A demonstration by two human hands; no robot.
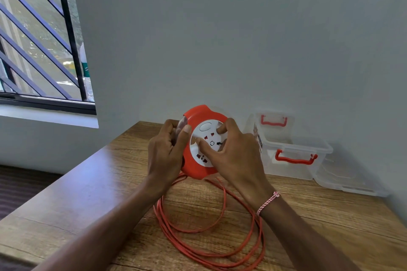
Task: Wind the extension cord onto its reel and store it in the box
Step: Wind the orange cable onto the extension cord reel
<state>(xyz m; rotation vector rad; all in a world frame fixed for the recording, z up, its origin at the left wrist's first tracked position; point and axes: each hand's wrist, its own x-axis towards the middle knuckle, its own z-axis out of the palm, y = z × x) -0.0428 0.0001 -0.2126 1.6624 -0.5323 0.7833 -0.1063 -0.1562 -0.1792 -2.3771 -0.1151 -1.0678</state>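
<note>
Nearest the lens, two forearms are seen rising from the lower edge, and beneath them the orange extension cord [220,255] is spread in loose loops over the wooden table [88,193], at lower centre. Most of it is judged not yet wound.

The cord is led up to the reel [198,114], which is held on edge at mid-frame, clear of the tabletop. Its left rim is gripped by the left hand [166,152], thumb laid over the front, apparently to steady the housing. The white socket disc [206,130] is pinched by the curled fingertips of the right hand [233,156], probably so that it can be turned to draw the cord in.

The clear box [308,146] is stood open at the right, against the wall, within reach for storing.
</note>
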